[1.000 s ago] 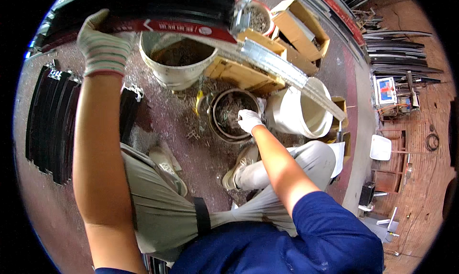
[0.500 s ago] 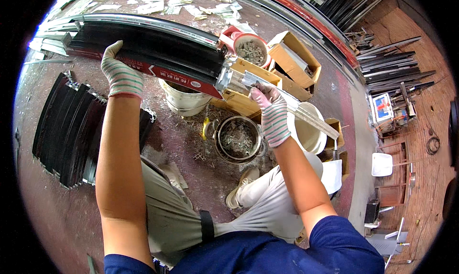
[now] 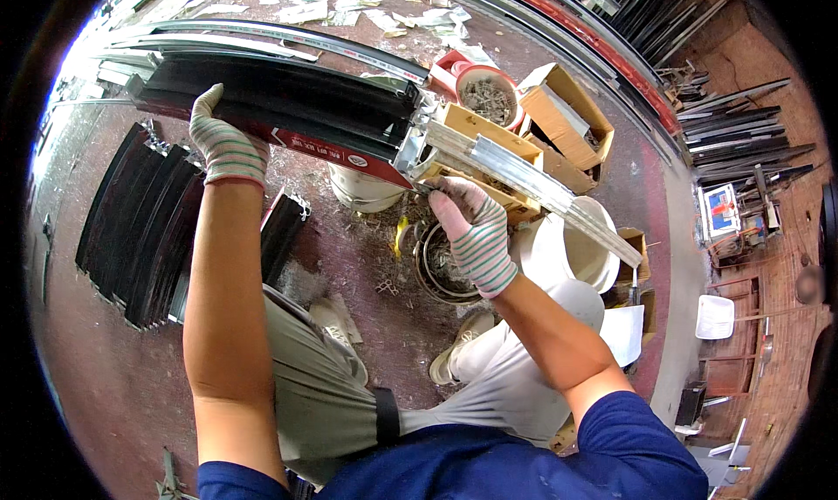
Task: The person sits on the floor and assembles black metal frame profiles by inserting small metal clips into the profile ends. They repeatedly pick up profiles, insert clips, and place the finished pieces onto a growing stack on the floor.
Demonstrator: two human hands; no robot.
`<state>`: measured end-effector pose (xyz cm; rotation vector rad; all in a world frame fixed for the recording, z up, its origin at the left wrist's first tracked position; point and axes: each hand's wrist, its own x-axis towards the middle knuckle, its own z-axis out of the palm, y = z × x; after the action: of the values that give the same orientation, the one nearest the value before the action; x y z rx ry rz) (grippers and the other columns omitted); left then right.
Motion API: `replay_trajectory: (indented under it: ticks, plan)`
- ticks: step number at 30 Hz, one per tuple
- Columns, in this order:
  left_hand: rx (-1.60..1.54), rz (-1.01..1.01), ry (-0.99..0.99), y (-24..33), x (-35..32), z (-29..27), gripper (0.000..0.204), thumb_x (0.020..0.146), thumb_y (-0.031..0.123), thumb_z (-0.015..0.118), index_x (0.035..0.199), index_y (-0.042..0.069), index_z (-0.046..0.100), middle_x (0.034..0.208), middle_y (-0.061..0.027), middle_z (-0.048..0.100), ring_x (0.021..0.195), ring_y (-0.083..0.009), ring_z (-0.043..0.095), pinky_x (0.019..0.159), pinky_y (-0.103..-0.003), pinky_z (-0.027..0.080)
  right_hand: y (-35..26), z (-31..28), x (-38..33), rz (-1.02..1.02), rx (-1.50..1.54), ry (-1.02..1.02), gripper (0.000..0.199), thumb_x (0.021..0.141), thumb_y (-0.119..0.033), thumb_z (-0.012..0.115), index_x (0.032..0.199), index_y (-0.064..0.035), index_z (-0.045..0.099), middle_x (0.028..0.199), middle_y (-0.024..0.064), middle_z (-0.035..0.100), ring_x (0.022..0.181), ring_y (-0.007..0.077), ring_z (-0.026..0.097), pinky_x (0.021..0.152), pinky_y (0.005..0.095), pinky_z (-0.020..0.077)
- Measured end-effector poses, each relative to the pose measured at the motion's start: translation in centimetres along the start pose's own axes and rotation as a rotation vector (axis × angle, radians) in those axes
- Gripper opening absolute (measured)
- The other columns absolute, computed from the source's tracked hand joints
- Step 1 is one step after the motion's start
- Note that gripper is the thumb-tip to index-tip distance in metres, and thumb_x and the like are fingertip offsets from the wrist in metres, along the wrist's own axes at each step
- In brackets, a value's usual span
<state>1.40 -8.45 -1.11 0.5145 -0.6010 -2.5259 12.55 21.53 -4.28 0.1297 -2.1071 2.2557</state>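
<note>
A long black metal profile [image 3: 288, 90] with red printed film along its near side lies across in front of me. My left hand [image 3: 229, 142], in a striped glove, is closed around its near edge left of the middle, thumb on top. Also gloved, my right hand [image 3: 476, 238] has its fingers pinched together at the profile's near right corner; what is between the fingertips is too small to tell. Pale metal bars [image 3: 559, 195] extend to the right from beside the profile's end. Under my right hand, a round metal pot [image 3: 441, 260] holds small scraps.
Several black profiles [image 3: 131, 229] lie stacked on the floor at left. A white bucket [image 3: 358, 190] is partly under the held profile. Beyond my right hand are a red-rimmed bucket [image 3: 487, 94] of scraps, cardboard boxes [image 3: 576, 107] and a white bin [image 3: 598, 247]. Paper scraps [image 3: 305, 11] litter the far floor.
My right hand has moved left and down, off the pale bars to the profile's corner. My left hand keeps its hold. The whole view has shifted slightly.
</note>
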Motion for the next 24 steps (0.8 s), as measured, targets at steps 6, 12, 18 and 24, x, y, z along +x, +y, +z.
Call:
replay_trajectory:
  ticks: [6, 12, 18, 24]
  plan:
    - [0.020, -0.022, 0.009, -0.3, 0.0, 0.4, 0.027, 0.076, 0.026, 0.068, 0.096, 0.007, 0.069, 0.098, -0.0103, 0.071, 0.084, -0.0312, 0.066, 0.080, -0.048, 0.056, 0.2, -0.2, 0.0, 0.068, -0.093, 0.017, 0.018, 0.091, -0.011, 0.067, 0.105, 0.0014, 0.067, 0.097, 0.0022, 0.069, 0.088, 0.0070, 0.061, 0.082, 0.0218, 0.0494]
    - [0.017, 0.006, -0.012, -0.3, -0.2, 0.6, 0.026, 0.075, 0.025, 0.069, 0.094, 0.007, 0.070, 0.097, -0.0104, 0.071, 0.084, -0.0311, 0.066, 0.079, -0.048, 0.056, 0.4, -0.3, -0.1, 0.063, -0.064, 0.015, 0.018, 0.092, -0.010, 0.067, 0.106, 0.0012, 0.067, 0.097, 0.0023, 0.070, 0.089, 0.0076, 0.063, 0.083, 0.0222, 0.0502]
    - [-0.007, -0.031, -0.005, -0.3, -0.6, 0.6, 0.026, 0.075, 0.025, 0.069, 0.093, 0.006, 0.070, 0.097, -0.0110, 0.071, 0.085, -0.0314, 0.066, 0.079, -0.047, 0.056, 0.3, -0.7, -0.4, -0.037, -0.127, -0.041, 0.020, 0.092, -0.010, 0.066, 0.108, 0.0016, 0.068, 0.097, 0.0025, 0.070, 0.090, 0.0075, 0.062, 0.083, 0.0224, 0.0505]
    - [0.043, 0.017, -0.022, -0.4, -0.6, 0.4, 0.028, 0.076, 0.025, 0.069, 0.096, 0.005, 0.069, 0.099, -0.0116, 0.070, 0.086, -0.0318, 0.066, 0.080, -0.048, 0.056, -0.1, -0.8, -0.5, -0.052, -0.236, -0.063, 0.021, 0.093, -0.011, 0.065, 0.110, 0.0007, 0.068, 0.096, 0.0021, 0.069, 0.088, 0.0075, 0.062, 0.082, 0.0221, 0.0498]
